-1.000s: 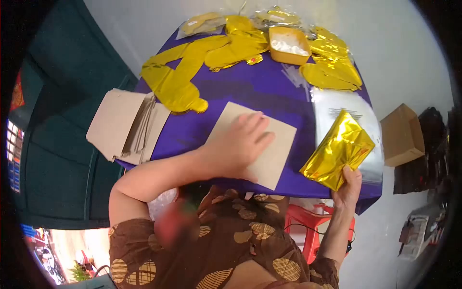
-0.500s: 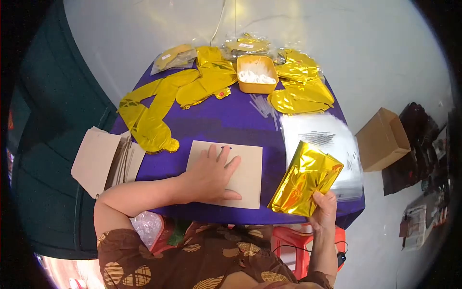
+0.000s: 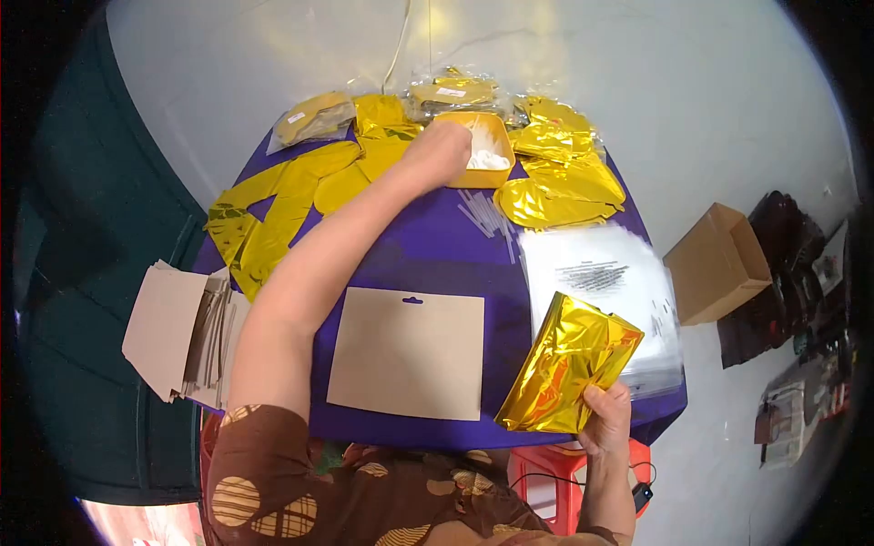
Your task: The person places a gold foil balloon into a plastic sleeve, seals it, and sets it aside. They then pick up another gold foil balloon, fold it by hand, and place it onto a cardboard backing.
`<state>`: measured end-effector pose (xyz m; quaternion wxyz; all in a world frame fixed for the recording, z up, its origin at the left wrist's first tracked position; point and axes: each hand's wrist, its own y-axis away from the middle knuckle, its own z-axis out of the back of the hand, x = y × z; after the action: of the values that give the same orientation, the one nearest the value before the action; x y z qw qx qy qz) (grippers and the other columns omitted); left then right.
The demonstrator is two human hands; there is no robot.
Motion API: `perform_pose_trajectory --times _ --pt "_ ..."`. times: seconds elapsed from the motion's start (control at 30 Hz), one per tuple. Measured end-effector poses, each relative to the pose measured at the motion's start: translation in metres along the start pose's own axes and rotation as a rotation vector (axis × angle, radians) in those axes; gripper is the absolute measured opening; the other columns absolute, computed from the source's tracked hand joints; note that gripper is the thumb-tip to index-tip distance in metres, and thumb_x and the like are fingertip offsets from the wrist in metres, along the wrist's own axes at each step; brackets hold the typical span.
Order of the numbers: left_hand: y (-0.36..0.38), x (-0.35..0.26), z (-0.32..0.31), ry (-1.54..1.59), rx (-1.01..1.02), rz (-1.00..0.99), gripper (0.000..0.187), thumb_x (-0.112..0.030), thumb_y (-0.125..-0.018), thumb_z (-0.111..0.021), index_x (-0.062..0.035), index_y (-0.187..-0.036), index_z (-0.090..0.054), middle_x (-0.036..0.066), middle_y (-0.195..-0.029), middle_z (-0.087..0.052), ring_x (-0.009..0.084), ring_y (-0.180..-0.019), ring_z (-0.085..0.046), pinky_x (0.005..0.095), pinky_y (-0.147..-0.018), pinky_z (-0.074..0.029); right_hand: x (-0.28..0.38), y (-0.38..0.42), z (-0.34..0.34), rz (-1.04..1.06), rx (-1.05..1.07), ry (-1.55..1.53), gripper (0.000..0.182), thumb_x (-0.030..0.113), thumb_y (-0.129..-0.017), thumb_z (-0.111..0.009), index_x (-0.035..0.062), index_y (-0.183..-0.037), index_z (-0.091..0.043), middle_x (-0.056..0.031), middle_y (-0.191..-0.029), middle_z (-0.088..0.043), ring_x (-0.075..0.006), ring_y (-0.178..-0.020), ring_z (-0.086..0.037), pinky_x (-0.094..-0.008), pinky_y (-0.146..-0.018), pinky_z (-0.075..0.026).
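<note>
My left hand [image 3: 443,150] is at the left side of the yellow box [image 3: 484,181], its fingers curled down into it. The fingertips are hidden, so what they hold does not show. White strips or coils [image 3: 487,159] lie in the box beside the hand. A folded gold foil balloon [image 3: 572,364] is pinched at its lower right corner by my right hand [image 3: 608,417], over the edge of the stacked clear plastic bags [image 3: 596,246]. Flat on the table before me lies a beige card [image 3: 407,355] with a hanging slot at its top.
More gold foil balloons [image 3: 564,187] surround the box. Translucent strips [image 3: 482,214] lie below it. Packed bags [image 3: 314,118] stand at the back. A carton of cards [image 3: 164,328] is at the table's left edge, and a cardboard box [image 3: 715,268] stands to the right.
My left hand has left the beige card and reached up to the yellow box. The right hand still holds the gold foil balloon. The whole view has shifted slightly.
</note>
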<state>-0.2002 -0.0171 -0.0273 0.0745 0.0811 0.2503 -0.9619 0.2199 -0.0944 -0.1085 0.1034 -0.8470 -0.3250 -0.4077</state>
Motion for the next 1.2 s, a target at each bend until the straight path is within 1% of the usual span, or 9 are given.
perform_pose_trajectory --times 0.23,0.33,0.43,0.5,0.53,0.73,0.83,1.07,1.2 --pt "-0.062 0.001 -0.038 -0.100 0.192 -0.121 0.018 -0.023 -0.075 -0.067 -0.0051 -0.074 -0.073 0.018 -0.084 -0.070 0.0347 -0.083 -0.066 0.0455 -0.087 -0.048 -0.001 -0.001 -0.003 0.009 -0.061 0.023 0.026 0.005 -0.085 -0.069 -0.0079 -0.107 -0.065 -0.0145 -0.109 -0.069 -0.0226 -0.092 -0.069 -0.0335 -0.078 -0.058" --pt "-0.064 -0.019 -0.041 -0.165 0.404 0.041 0.025 -0.015 -0.080 -0.063 -0.0002 -0.098 -0.071 0.023 -0.111 -0.067 0.0455 -0.115 -0.053 0.0490 -0.097 -0.044 -0.001 0.001 0.003 -0.016 -0.108 0.086 0.023 0.007 -0.085 -0.069 -0.0067 -0.103 -0.066 -0.0136 -0.102 -0.070 -0.0174 -0.075 -0.069 -0.0244 -0.053 -0.055" --pt "-0.067 -0.017 -0.052 -0.161 0.394 0.118 0.032 -0.015 -0.081 -0.064 0.0011 -0.108 -0.068 0.023 -0.124 -0.062 0.0465 -0.121 -0.049 0.0514 -0.097 -0.044 -0.002 0.001 0.005 -0.014 -0.119 0.123 0.022 0.010 -0.085 -0.069 -0.0059 -0.100 -0.067 -0.0130 -0.097 -0.071 -0.0131 -0.061 -0.065 -0.0201 -0.037 -0.043" --pt "-0.080 0.022 -0.094 -0.157 0.175 0.088 0.025 -0.022 -0.078 -0.065 -0.0018 -0.092 -0.071 0.021 -0.096 -0.066 0.0396 -0.094 -0.060 0.0466 -0.090 -0.047 -0.004 0.001 0.003 0.009 -0.130 0.134 0.022 0.011 -0.085 -0.070 -0.0056 -0.100 -0.067 -0.0129 -0.094 -0.071 -0.0115 -0.055 -0.063 -0.0190 -0.031 -0.038" --pt "-0.077 0.026 -0.092 -0.156 0.065 0.074 0.024 -0.025 -0.077 -0.066 -0.0032 -0.083 -0.073 0.020 -0.082 -0.069 0.0362 -0.081 -0.066 0.0442 -0.086 -0.049 -0.004 0.001 0.003 0.009 -0.130 0.134 0.022 0.011 -0.085 -0.069 -0.0057 -0.100 -0.067 -0.0131 -0.095 -0.071 -0.0119 -0.056 -0.063 -0.0195 -0.033 -0.040" --pt "-0.064 0.029 -0.054 0.248 0.004 0.248 0.027 -0.027 -0.076 -0.068 -0.0025 -0.086 -0.074 0.019 -0.081 -0.070 0.0311 -0.077 -0.068 0.0379 -0.074 -0.054 -0.002 0.000 -0.006 0.022 -0.125 0.078 0.022 0.004 -0.085 -0.066 -0.0076 -0.104 -0.066 -0.0147 -0.105 -0.070 -0.0209 -0.084 -0.070 -0.0312 -0.069 -0.059" --pt "-0.060 0.027 -0.059 0.229 0.126 0.100 0.028 -0.030 -0.075 -0.070 -0.0032 -0.084 -0.075 0.018 -0.081 -0.071 0.0309 -0.078 -0.068 0.0380 -0.077 -0.053 -0.002 0.000 0.000 0.006 -0.066 0.085 0.038 0.009 -0.082 -0.072 -0.0087 -0.114 -0.062 -0.0144 -0.111 -0.069 -0.0237 -0.094 -0.069 -0.0367 -0.085 -0.056" --pt "-0.060 0.018 -0.083 -0.054 -0.188 0.077 0.023 -0.025 -0.075 -0.071 -0.0039 -0.083 -0.075 0.015 -0.081 -0.072 0.0292 -0.076 -0.069 0.0382 -0.076 -0.053 -0.003 0.003 0.005 0.016 -0.040 0.055 0.026 0.003 -0.086 -0.067 -0.0088 -0.109 -0.064 -0.0157 -0.111 -0.068 -0.0246 -0.096 -0.068 -0.0377 -0.087 -0.055" --pt "-0.052 0.020 -0.052 0.425 -0.371 0.232 0.021 -0.020 -0.079 -0.071 -0.0023 -0.088 -0.075 0.014 -0.080 -0.073 0.0206 -0.069 -0.068 0.0335 -0.067 -0.052 -0.003 0.000 0.001 0.016 -0.016 0.031 0.026 0.003 -0.086 -0.067 -0.0080 -0.110 -0.064 -0.0154 -0.111 -0.068 -0.0245 -0.096 -0.068 -0.0381 -0.087 -0.055"
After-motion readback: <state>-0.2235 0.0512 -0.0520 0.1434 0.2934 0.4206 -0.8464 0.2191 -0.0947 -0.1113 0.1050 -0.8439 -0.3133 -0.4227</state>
